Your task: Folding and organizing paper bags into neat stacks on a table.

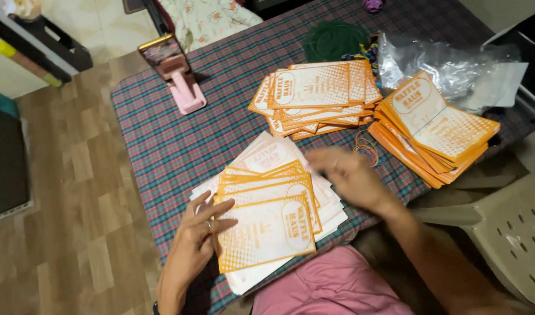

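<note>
A fanned stack of orange-and-white paper pouches [267, 219] lies at the near edge of the worktop [162, 146], which is covered with a dark plaid cloth; under the orange ones sits a spread of white pouches turned face down. The left hand [194, 245] rests on the left edge of the top pouch, its grip loose and wide, fingers spread flat with the fingertips pressing the paper and nothing closed inside. A ring shows on one finger. The right hand [349, 178] hovers over the right side of the same stack, blurred; its fingers look half curled, but whether its grip holds anything cannot be told.

Just beyond the right hand lie a few coloured rubber bands [366, 149]. Farther back sits a second messy pile of orange pouches [317, 96], and to the right a neater, thicker pile [433, 128], near the worktop's edge. Behind those are crumpled clear plastic bags [454, 67] and a dark green bundle [331, 39]. A phone on a pink stand [174, 70] stands at the far left corner. A pale plastic chair [506, 227] is at the right.
</note>
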